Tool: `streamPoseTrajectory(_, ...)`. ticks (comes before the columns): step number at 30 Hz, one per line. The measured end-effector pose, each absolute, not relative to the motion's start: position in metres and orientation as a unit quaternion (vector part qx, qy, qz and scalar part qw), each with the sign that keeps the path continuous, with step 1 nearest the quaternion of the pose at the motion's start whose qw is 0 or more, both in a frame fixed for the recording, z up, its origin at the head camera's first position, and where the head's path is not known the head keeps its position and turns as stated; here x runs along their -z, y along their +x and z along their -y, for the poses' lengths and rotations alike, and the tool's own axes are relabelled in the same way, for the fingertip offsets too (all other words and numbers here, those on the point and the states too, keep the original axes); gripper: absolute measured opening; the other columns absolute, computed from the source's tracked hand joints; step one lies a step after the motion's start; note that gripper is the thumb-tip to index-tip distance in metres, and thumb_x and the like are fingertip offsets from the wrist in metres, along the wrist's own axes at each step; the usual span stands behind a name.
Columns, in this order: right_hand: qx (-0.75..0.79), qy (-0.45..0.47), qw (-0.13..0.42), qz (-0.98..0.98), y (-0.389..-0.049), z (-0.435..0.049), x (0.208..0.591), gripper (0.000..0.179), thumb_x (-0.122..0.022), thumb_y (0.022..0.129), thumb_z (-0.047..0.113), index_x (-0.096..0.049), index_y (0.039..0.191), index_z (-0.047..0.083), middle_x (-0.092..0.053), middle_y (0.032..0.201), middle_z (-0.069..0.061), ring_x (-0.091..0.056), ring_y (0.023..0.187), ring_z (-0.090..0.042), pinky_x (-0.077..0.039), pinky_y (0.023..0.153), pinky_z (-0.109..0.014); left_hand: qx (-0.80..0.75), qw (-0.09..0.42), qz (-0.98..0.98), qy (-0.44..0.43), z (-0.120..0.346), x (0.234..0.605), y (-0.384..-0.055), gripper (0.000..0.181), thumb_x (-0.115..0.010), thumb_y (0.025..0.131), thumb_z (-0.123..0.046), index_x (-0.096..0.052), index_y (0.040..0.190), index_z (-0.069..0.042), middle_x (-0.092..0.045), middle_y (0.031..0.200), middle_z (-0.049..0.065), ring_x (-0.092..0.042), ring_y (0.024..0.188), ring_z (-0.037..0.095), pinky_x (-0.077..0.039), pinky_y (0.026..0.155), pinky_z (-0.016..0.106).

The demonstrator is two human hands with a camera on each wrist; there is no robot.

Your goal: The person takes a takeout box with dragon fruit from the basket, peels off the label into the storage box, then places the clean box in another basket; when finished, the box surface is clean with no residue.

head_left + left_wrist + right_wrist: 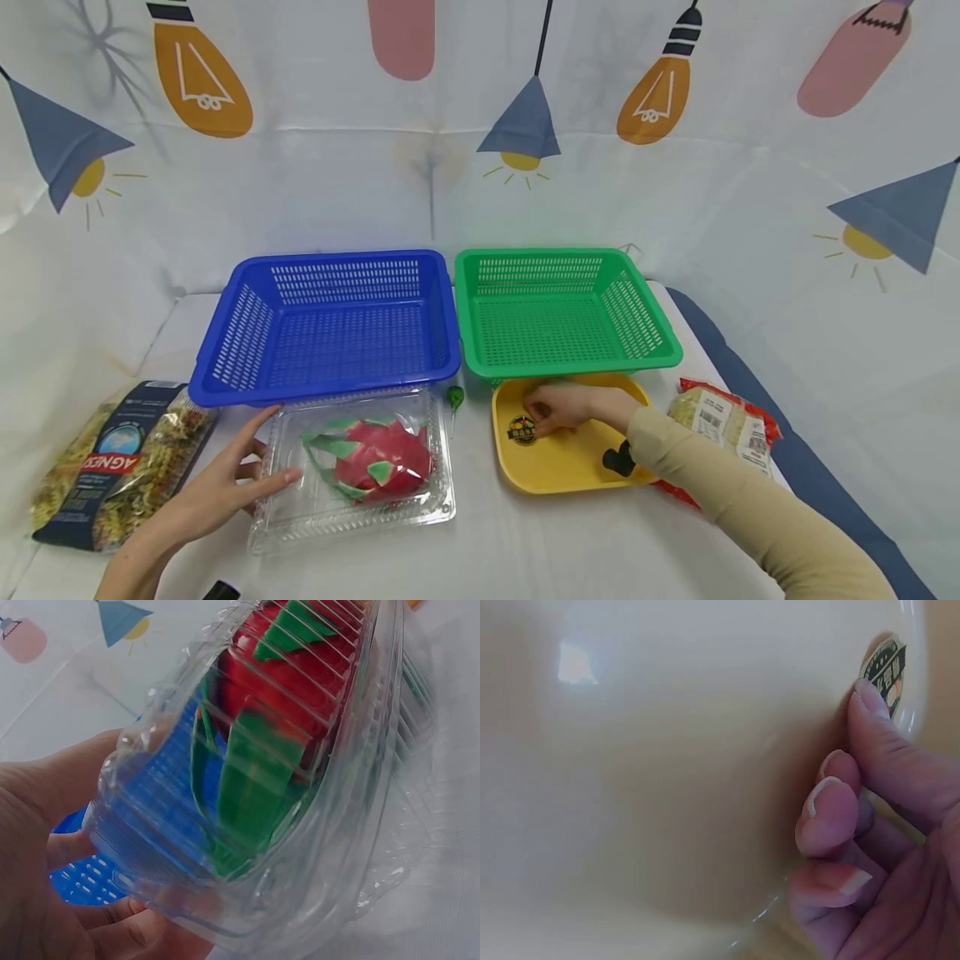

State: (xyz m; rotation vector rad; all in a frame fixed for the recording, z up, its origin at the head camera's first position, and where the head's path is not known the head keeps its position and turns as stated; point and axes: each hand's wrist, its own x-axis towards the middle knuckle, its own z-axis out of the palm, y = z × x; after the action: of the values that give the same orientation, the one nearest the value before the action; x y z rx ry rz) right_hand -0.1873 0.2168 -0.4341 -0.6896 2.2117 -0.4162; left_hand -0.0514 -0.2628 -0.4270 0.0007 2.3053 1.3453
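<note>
My left hand (212,485) holds the left side of a clear plastic clamshell box (281,512), its thumb over the box and its fingers by the far corner. A red dragon fruit (390,458) with green scales lies in this box; the left wrist view shows the dragon fruit (330,682) close up through ribbed plastic. My right hand (564,406) is over a yellow tray (566,475), at a round dark sticker (521,429). In the right wrist view the thumb tip overlaps the edge of the sticker (889,671), with the other fingers curled; I cannot tell whether they pinch it.
Behind the box stands a blue basket (352,337), and beside it a green basket (547,329). A pasta bag (112,462) lies at the left; a red-edged food packet (720,421) lies at the right, partly behind the sleeve. A small green thing (455,397) sits between box and tray.
</note>
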Motion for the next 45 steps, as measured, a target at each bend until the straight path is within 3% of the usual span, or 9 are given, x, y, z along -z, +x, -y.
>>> streamPoseTrajectory(7, 0.159, -0.261, 0.386, -0.87, -0.184, -0.225, 0.429, 0.022, -0.072, 0.093, 0.016, -0.057, 0.078, 0.009, -0.05, 0.063, 0.004, -0.047, 0.048, -0.009, -0.039, 0.049, -0.021, -0.494, 0.231, -0.838, 0.002, 0.263, 0.429, -0.051, 0.096, -0.067, 0.097, -0.026, 0.004, 0.161, -0.018, -0.04, 0.113, 0.021, -0.059, 0.077, 0.016, -0.055, 0.057, 0.038)
streamPoseTrajectory(13, 0.185, -0.268, 0.371, -0.87, -0.174, -0.232, 0.407, 0.013, -0.071, 0.094, 0.018, -0.063, 0.086, 0.011, -0.056, 0.071, 0.003, -0.053, 0.059, -0.012, -0.045, 0.055, -0.022, -0.494, 0.233, -0.838, 0.001, 0.264, 0.43, -0.05, 0.096, -0.066, 0.097, -0.026, 0.004, 0.161, -0.018, -0.039, 0.112, 0.02, -0.059, 0.076, 0.015, -0.055, 0.057, 0.038)
streamPoseTrajectory(18, 0.249, -0.312, 0.305, -0.865, -0.154, -0.223, 0.388, 0.011, -0.067, 0.097, 0.026, -0.067, 0.099, 0.015, -0.067, 0.085, 0.003, -0.059, 0.075, -0.011, -0.05, 0.068, -0.024, -0.496, 0.235, -0.836, 0.003, 0.265, 0.431, -0.05, 0.096, -0.066, 0.097, -0.026, 0.005, 0.161, -0.016, -0.039, 0.111, 0.019, -0.059, 0.074, 0.014, -0.055, 0.056, 0.037)
streamPoseTrajectory(23, 0.368, -0.266, 0.241, -0.858, -0.126, -0.187, 0.383, 0.029, -0.068, 0.097, 0.027, -0.061, 0.118, 0.009, -0.067, 0.097, 0.0, -0.064, 0.085, -0.015, -0.054, 0.077, -0.027, -0.495, 0.229, -0.838, 0.009, 0.268, 0.43, -0.049, 0.095, -0.066, 0.097, -0.025, 0.004, 0.161, -0.016, -0.04, 0.111, 0.02, -0.059, 0.074, 0.013, -0.055, 0.056, 0.037)
streamPoseTrajectory(28, 0.445, -0.218, 0.245, -0.833, -0.105, -0.143, 0.39, 0.05, -0.067, 0.097, 0.027, -0.048, 0.138, 0.005, -0.062, 0.111, -0.007, -0.065, 0.09, -0.019, -0.055, 0.079, -0.028, -0.497, 0.219, -0.84, 0.015, 0.267, 0.431, -0.051, 0.094, -0.067, 0.097, -0.025, 0.002, 0.161, -0.017, -0.04, 0.111, 0.019, -0.058, 0.072, 0.012, -0.055, 0.055, 0.037)
streamPoseTrajectory(35, 0.406, -0.198, 0.249, -0.856, -0.094, -0.099, 0.41, 0.083, -0.061, 0.098, 0.045, -0.02, 0.158, 0.006, -0.046, 0.127, -0.017, -0.056, 0.094, -0.016, -0.052, 0.075, -0.027, -0.503, 0.214, -0.837, 0.02, 0.265, 0.433, -0.052, 0.094, -0.066, 0.097, -0.023, 0.002, 0.161, -0.017, -0.039, 0.11, 0.02, -0.059, 0.072, 0.012, -0.055, 0.055, 0.037)
streamPoseTrajectory(39, 0.412, -0.189, 0.221, -0.864, -0.091, -0.087, 0.418, 0.083, -0.058, 0.099, 0.047, -0.015, 0.16, 0.01, -0.037, 0.14, -0.026, -0.054, 0.113, -0.029, -0.051, 0.093, -0.045, -0.503, 0.219, -0.836, 0.015, 0.264, 0.434, -0.051, 0.094, -0.067, 0.097, -0.023, 0.002, 0.161, -0.016, -0.039, 0.11, 0.02, -0.059, 0.073, 0.012, -0.055, 0.055, 0.037)
streamPoseTrajectory(41, 0.431, -0.186, 0.211, -0.857, -0.091, -0.084, 0.422, 0.082, -0.057, 0.099, 0.045, -0.015, 0.16, 0.01, -0.03, 0.147, -0.03, -0.047, 0.128, -0.038, -0.043, 0.105, -0.055, -0.503, 0.22, -0.836, 0.015, 0.264, 0.434, -0.051, 0.094, -0.067, 0.097, -0.023, 0.002, 0.161, -0.015, -0.039, 0.11, 0.02, -0.059, 0.073, 0.013, -0.055, 0.055, 0.037)
streamPoseTrajectory(45, 0.458, -0.187, 0.208, -0.844, -0.091, -0.082, 0.427, 0.082, -0.057, 0.1, 0.043, -0.013, 0.16, 0.009, -0.026, 0.154, -0.03, -0.033, 0.142, -0.042, -0.032, 0.113, -0.059, -0.501, 0.225, -0.836, 0.012, 0.265, 0.432, -0.051, 0.095, -0.066, 0.097, -0.024, 0.003, 0.161, -0.017, -0.039, 0.112, 0.02, -0.06, 0.075, 0.014, -0.055, 0.056, 0.038)
